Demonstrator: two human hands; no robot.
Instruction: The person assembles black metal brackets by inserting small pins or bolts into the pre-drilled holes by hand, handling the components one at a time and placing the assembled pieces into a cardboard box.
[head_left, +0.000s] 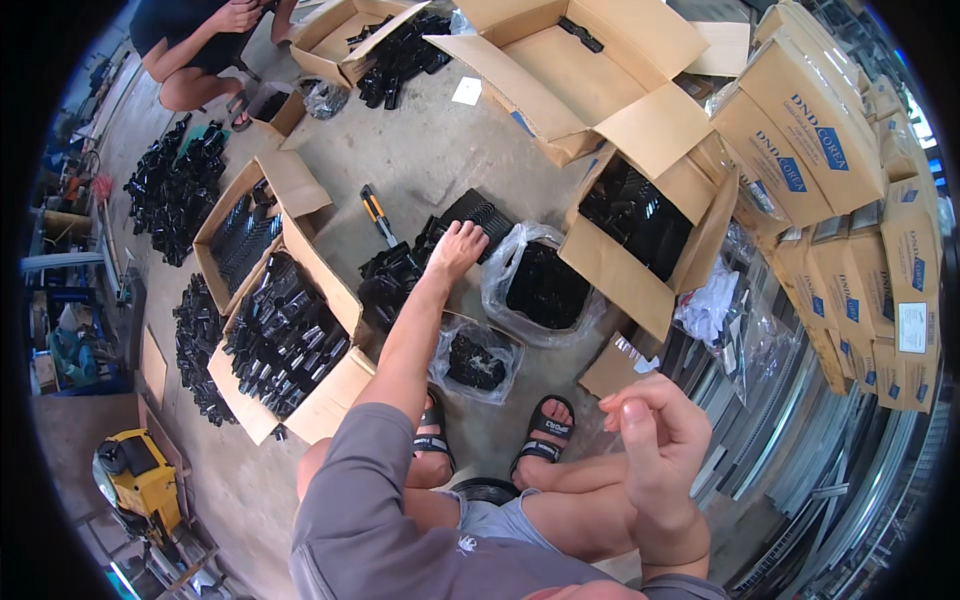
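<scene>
L hand's (462, 248) fingers bent over black parts (484, 212), left of clear bag (495, 302) — rowed prob. for tidiness; R hand (665, 432), nearside of bag, half-curled — couldn't tell either grip.

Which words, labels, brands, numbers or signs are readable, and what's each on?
I can't copy wording out, but print shows here.
Upper carton: large blue print, readable.
Lower cartons: blue print, mostly too small.
White label: too small to read.
Sandals: pale strap lettering, partly readable.
Shirt: small white emblem.
</scene>
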